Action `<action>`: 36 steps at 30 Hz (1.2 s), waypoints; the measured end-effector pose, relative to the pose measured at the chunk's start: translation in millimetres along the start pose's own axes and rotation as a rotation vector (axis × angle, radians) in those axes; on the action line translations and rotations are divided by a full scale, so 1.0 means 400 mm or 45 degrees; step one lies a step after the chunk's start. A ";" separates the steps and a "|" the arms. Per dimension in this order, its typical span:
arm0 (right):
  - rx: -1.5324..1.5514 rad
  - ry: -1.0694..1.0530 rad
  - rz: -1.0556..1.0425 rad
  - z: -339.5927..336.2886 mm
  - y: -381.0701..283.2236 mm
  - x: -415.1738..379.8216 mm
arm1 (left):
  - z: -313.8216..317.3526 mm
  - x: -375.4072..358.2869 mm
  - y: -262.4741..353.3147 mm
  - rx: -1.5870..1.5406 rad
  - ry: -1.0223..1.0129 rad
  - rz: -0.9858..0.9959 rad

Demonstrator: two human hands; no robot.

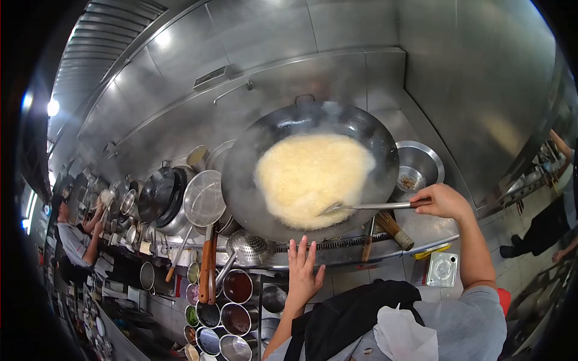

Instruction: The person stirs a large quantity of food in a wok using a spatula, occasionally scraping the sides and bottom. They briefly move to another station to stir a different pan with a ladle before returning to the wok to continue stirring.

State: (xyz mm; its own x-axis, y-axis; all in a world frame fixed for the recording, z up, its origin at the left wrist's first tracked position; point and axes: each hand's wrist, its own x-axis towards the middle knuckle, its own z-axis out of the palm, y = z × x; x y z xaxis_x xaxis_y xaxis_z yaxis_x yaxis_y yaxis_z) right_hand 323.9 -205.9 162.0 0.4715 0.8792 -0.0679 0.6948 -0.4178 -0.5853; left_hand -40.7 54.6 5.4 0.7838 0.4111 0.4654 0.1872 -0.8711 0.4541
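A large black wok [241,198] fills the middle of the head view, holding a wide pool of pale yellow, foamy food [316,174] under rising steam. My right hand [442,201] is closed around the handle of a metal wok spatula [379,206] at the wok's right side. The spatula's head dips into the front edge of the foam, partly hidden by it. Just below the wok's front rim is my left hand [305,271], open, fingers spread and pointing toward the wok, holding nothing.
A steel bowl [430,159] sits right of the wok, and a bamboo brush [394,228] lies in front of it. To the left are a mesh strainer [203,197] and a perforated ladle [250,248]. Several ingredient pots [236,286] stand below. A co-worker [78,240] is at far left.
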 end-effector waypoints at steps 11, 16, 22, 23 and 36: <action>-0.755 0.429 -0.067 0.064 0.151 0.270 | 0.016 -0.014 0.021 0.042 0.069 -0.109; -0.675 0.492 -0.191 0.158 0.174 0.462 | 0.014 -0.023 0.017 0.100 0.060 -0.129; -0.695 0.514 -0.202 0.239 0.116 0.663 | 0.030 -0.024 0.020 0.143 0.059 -0.149; -0.663 0.513 -0.197 0.249 0.110 0.684 | 0.033 -0.022 0.019 0.155 0.059 -0.158; -0.327 0.254 0.045 0.109 0.097 0.409 | 0.027 -0.011 0.025 0.081 0.064 -0.153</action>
State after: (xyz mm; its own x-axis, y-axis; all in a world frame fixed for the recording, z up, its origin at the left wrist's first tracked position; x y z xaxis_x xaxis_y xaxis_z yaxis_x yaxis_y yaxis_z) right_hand 404.2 -68.1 92.9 0.5774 0.8115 0.0899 0.7784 -0.5140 -0.3604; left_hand -35.8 41.2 -0.4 0.7234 0.5250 0.4485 0.3162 -0.8293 0.4608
